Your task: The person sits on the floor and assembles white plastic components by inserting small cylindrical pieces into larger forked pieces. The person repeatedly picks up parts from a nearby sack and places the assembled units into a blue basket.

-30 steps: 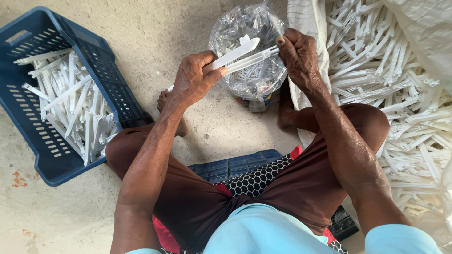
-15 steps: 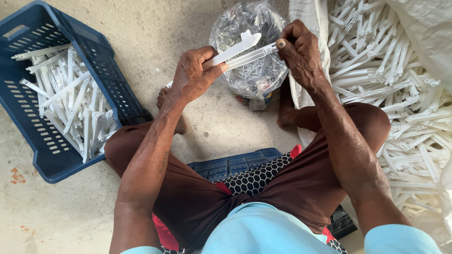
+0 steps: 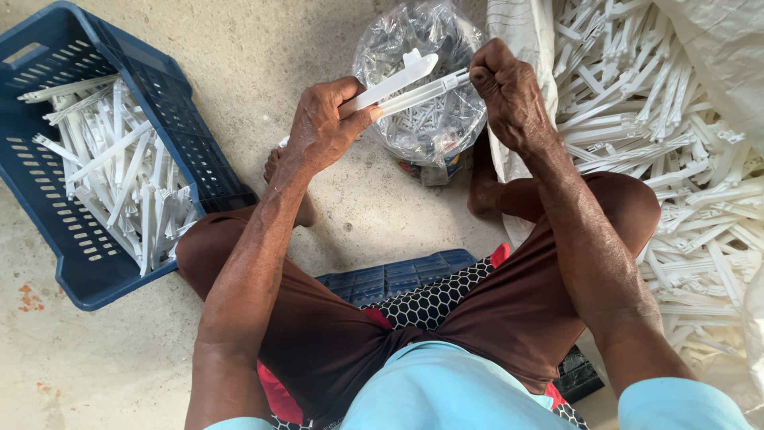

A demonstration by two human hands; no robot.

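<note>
At nine o'clock stands a blue crate holding a fair layer of long white plastic strips, laid loosely across one another; it is perhaps a third full, so a good share of pieces appears already done.

Near the middle, toward eleven o'clock, the left hand is clenched around one end of a pair of white plastic strips, thumb pressed on top. The two strips lie close alongside each other, slanting up toward one o'clock, held in the air above a clear plastic bag of small pale parts that stands on the concrete floor at twelve o'clock.

The right hand grips the far end of the same pair in a closed fist. Whether the two strips are already joined or only pressed together cannot be told.

At three o'clock a large heap of loose white strips spills from a white woven sack. It looks far bigger than what the crate holds, so most of the work seems left to do.
</note>
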